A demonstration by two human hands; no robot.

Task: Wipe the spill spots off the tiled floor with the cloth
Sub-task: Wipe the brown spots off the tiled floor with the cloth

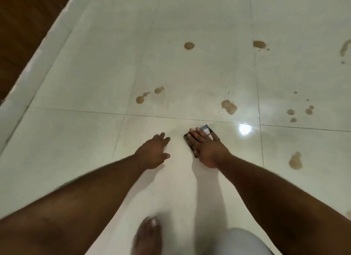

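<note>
Cloth (206, 131) flat on pale tiled floor (95, 140), pinned under right hand (206, 148). Dark w/ a lighter grey-white patch showing past the fingertips; black edge poking out on the hand's left side & at the wrist end. Right fingers straight, spread a bit, palm pressing down on cloth, not curled round it. Sits just below a grout line, near centre of view.

Left hand (153, 152) just beside, to the left, apart from cloth. Fingers loose & roughly straight, holding nothing. Touching the tile or hovering just over it: can't tell, slightly blurred.

Brown spill spots across the tiles beyond & to the right, none under the cloth as far as visible:
- round spot (189, 45) far, centre
- blotch w/ small splashes (259, 44) far right
- streak (344, 48) at right edge, cut off
- string of three drops (146, 96) mid-left, above grout line
- larger puddle (229, 106) mid, above & right of cloth, nearest one to it
- cluster of small dots (300, 111) mid-right
- oval spot (295, 161) right of right forearm, same tile row as cloth

Bright lamp reflection (245, 129) on tile just right of cloth.

Bare foot (149, 235) at bottom centre, blurred. Grey fabric (241, 241) at bottom right, prob. clothing. Dark wood surface (22, 36) top left, w/ pale skirting strip (38, 68) running diagonally between it & floor.
</note>
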